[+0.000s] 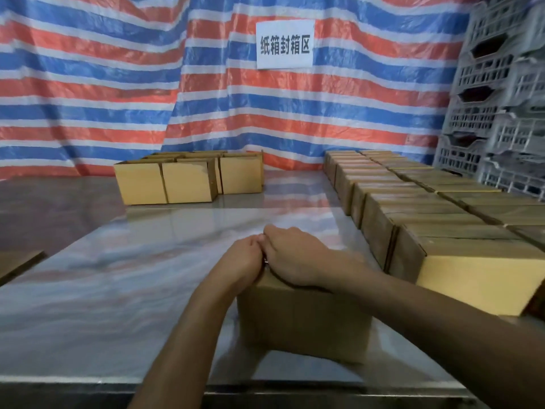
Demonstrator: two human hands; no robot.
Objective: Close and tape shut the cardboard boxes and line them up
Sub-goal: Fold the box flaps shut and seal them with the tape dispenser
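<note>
Head camera is showing two bare forearms reaching in from the near edge and meeting over one cardboard box [303, 317], which is sitting on the steel table [118, 290], near and just right of centre. The right hand [295, 258] is lying palm down on the box top, fingers stretched out and pressing. The left hand [244, 259] is touching it from the left, fingers curled at the top's far edge; whether they are pinching anything I cannot tell. Far left, a cluster of open boxes [187, 181] is showing three front faces, with more behind. Along the right, closed boxes [413, 208] are standing in two rows, too blurred to count.
</note>
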